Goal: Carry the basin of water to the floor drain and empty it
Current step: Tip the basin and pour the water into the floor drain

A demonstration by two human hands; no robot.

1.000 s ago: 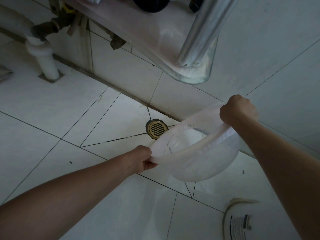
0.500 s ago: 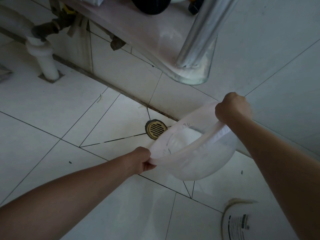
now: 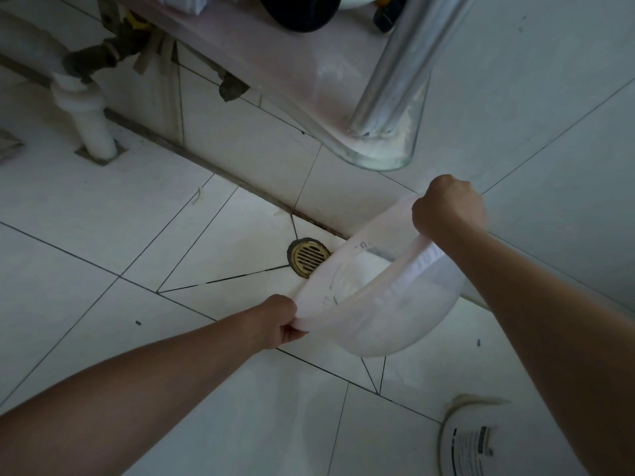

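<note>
White tiled floor [image 3: 103, 218] with dark grout lines meets a tiled wall. The brass floor drain [image 3: 309, 257] is set in the floor just beside the wall base. The translucent white basin [image 3: 395, 321] is held off the floor to the right of the drain and tilted toward it. Its lower rim overlaps the drain's right edge in view. The left hand [image 3: 278, 319], below the drain, pinches the lower rim with curled fingers. The right hand [image 3: 446, 207], up and right of the drain, is fisted round the raised rim.

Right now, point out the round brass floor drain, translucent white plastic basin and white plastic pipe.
round brass floor drain [image 3: 308, 257], head view, centre of grate
translucent white plastic basin [image 3: 395, 321], head view, outer side wall
white plastic pipe [image 3: 91, 128], head view, upright stretch
</note>
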